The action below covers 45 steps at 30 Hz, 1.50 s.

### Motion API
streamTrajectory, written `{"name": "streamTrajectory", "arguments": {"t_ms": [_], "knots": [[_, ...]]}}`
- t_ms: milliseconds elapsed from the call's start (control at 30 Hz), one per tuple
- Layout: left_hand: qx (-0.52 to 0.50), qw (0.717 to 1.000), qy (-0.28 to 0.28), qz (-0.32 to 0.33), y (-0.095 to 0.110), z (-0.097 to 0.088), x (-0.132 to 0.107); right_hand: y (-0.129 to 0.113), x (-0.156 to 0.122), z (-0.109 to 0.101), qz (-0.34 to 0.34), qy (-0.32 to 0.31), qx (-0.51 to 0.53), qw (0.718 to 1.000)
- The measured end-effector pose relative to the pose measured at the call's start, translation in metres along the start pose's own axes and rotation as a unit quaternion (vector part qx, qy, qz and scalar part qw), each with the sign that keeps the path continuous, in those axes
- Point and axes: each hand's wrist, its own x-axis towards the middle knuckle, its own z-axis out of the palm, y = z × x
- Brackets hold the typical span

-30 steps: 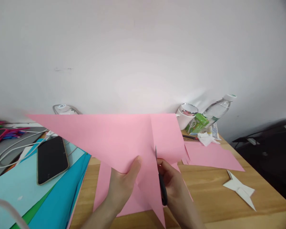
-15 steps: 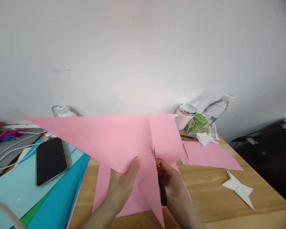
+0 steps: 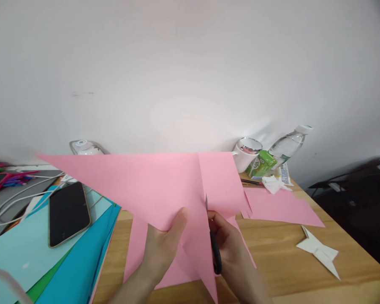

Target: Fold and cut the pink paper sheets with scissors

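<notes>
A large folded sheet of pink paper (image 3: 152, 181) is held up in front of me, its long point reaching left. My left hand (image 3: 167, 240) pinches its lower edge, thumb on the near face and fingers hidden behind. My right hand (image 3: 226, 238) is closed on black-handled scissors (image 3: 215, 253). Their blade tip shows at the paper, along a cut that runs up from the bottom edge. Right of the blades, a pink flap (image 3: 221, 181) bends away. Under my hands another pink sheet (image 3: 136, 247) lies on the wooden table (image 3: 272, 249).
To the left, a phone (image 3: 69, 214) rests on blue and green papers (image 3: 76, 266) beside white cables. At the back right stand a white mug (image 3: 245, 155), a green carton (image 3: 262, 164) and a tilted bottle (image 3: 289, 145). A pink offcut (image 3: 281, 207) and a folded white paper star (image 3: 319, 250) lie right.
Almost nothing differs. The whole view has shifted very slightly; both hands, the scissors and the pink paper keep nearly the same positions.
</notes>
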Motion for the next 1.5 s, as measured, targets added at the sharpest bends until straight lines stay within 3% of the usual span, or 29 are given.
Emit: {"name": "streamTrajectory", "arguments": {"t_ms": [300,567,733,967,1267,1500], "knots": [[-0.005,1.0,0.003,0.01,0.0,0.002,-0.001,-0.001,0.0,0.001,-0.014,0.004,0.0,1.0],[-0.025,1.0,-0.006,-0.013,-0.001,0.002,-0.003,-0.011,-0.003,0.003,-0.024,-0.051,0.019,0.998],[-0.028,0.999,-0.01,-0.021,-0.003,0.001,-0.001,-0.008,-0.003,0.002,-0.023,-0.055,0.021,0.998],[0.024,1.0,0.012,0.0,-0.007,-0.002,-0.002,-0.001,-0.003,0.004,-0.039,-0.002,0.024,0.999],[-0.008,1.0,-0.018,0.001,-0.001,0.001,-0.002,0.001,-0.002,0.003,-0.025,0.019,0.017,0.999],[-0.002,1.0,-0.009,-0.001,-0.001,0.001,-0.002,0.001,-0.001,0.002,0.002,0.022,0.016,1.0]]}}
